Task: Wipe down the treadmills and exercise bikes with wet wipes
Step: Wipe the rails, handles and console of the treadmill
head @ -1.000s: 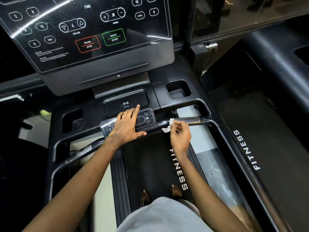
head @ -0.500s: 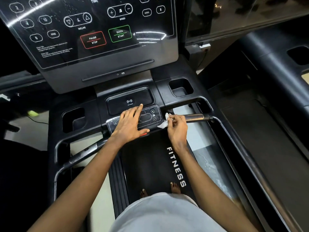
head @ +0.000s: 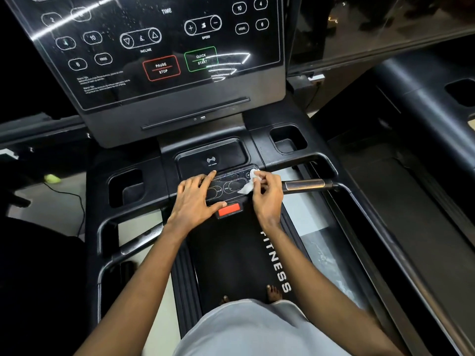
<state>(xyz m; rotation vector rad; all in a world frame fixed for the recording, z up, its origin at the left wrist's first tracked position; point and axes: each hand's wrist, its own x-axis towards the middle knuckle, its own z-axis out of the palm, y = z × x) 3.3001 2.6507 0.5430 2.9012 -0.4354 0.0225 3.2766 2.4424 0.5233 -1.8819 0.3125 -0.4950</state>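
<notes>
Treadmill (head: 144,160) fills the view, with a person standing on its belt (head: 231,255). All places are given from the keypad (head: 226,187) on the front crossbar. The console (head: 159,47) is beyond and above it, its glass showing specks, possibly moisture. A second treadmill (head: 424,119) is to the right, well apart. The charging tray (head: 213,152) is just beyond the keypad, the metal handle (head: 304,185) sticks out just right of it, and the red key (head: 228,209) is just below it, nearer the person. The left hand (head: 195,199) lies flat on the keypad's left half, fingers spread and straight, thumb tip touching the red key; it looks like bracing. The right hand (head: 267,196) is at the keypad's right end, thumb and fingertips pinching the wipe (head: 247,188), other fingers loosely curled. The wipe is crumpled and white, its lower part touching the keypad's right buttons. Step in hand is probably wiping the keypad, which shows a wet sheen. Next is likely a drag of the wipe leftward across the buttons, which calls for lifting the left hand clear and using light pressure so no key triggers. The handles and the bikes remain to be done; no bike is in view.
</notes>
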